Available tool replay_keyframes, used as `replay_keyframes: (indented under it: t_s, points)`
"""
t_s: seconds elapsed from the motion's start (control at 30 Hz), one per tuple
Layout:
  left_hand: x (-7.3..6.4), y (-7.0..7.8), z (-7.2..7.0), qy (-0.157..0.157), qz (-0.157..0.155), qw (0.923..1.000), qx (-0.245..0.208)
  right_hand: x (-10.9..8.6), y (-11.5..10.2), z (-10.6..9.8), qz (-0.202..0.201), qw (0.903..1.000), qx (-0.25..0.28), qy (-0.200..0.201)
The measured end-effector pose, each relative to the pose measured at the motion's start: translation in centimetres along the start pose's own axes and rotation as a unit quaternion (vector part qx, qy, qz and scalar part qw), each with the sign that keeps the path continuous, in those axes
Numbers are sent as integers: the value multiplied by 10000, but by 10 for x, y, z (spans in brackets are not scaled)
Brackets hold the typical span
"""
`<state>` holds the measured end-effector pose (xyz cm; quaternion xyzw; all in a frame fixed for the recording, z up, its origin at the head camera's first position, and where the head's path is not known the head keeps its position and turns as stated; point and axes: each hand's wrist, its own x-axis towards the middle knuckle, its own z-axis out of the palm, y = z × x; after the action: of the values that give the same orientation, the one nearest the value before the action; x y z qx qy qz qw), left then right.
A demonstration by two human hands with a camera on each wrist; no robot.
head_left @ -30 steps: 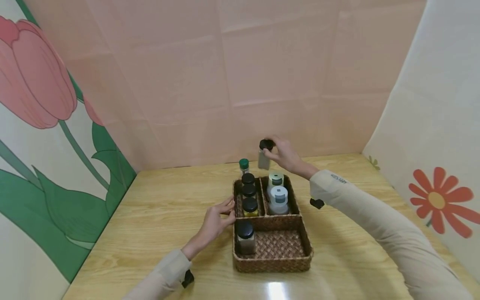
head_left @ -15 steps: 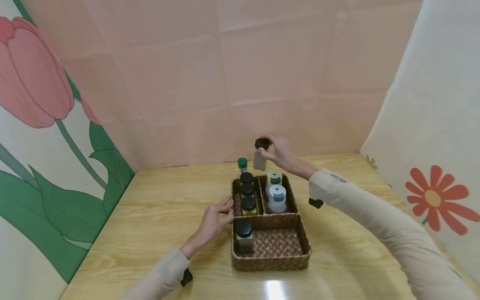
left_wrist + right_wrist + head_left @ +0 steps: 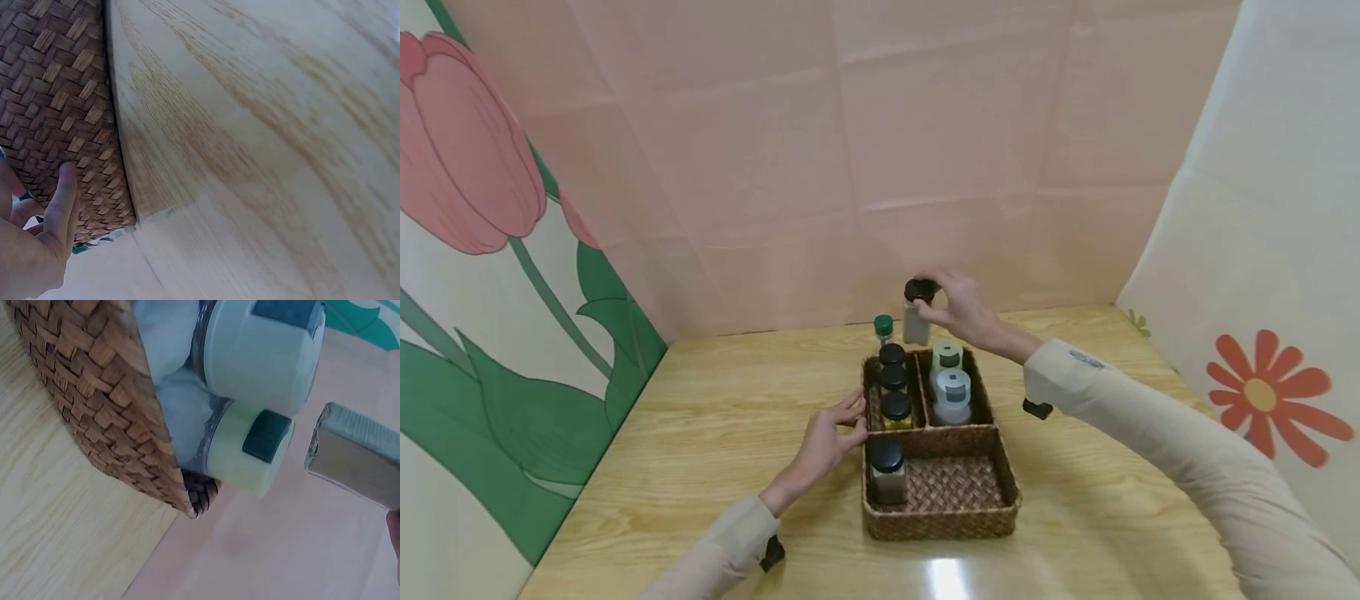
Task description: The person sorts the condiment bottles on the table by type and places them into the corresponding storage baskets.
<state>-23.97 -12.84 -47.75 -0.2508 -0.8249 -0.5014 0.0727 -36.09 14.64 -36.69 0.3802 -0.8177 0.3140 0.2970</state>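
In the head view, my right hand (image 3: 964,310) grips a clear, square seasoning jar (image 3: 917,325) by its black lid, behind the basket's far edge. The right wrist view shows the jar's base (image 3: 356,456), with one fingertip (image 3: 394,532) at the frame's edge. A brown woven basket (image 3: 943,527) with three compartments stands on the table. My left hand (image 3: 822,442) holds its left wall near the divider. In the left wrist view, one finger (image 3: 61,200) lies along the outer weave while others reach the rim.
Black-lidded jars (image 3: 895,408) line the basket's back-left compartment; two pale-lidded bottles (image 3: 953,390) fill the back right. Another black-lidded jar (image 3: 888,473) stands in the front compartment's left corner. A green-capped bottle (image 3: 883,329) is behind the basket, near the pink backdrop (image 3: 775,208).
My right hand has shifted a little left with the jar, which hangs slightly lower. The left hand keeps its hold on the basket. The view has drifted slightly.
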Motion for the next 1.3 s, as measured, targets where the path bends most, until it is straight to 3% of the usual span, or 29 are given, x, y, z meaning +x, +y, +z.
replay_keyframes:
  t_s: [0.47, 1.0, 1.3]
  points:
    - [0, 0, -1, 33, -127, 9999, -83, -7, -18, -9, -353, 9992, 186, -64]
    - [-1, 3, -4, 125, -61, 9999, 28, -18, -38, -18, -795, 9958, 445, -51]
    - [-1, 2, -4, 137, -35, 9999, 33, -26, -50, -25, -792, 9948, 620, -187]
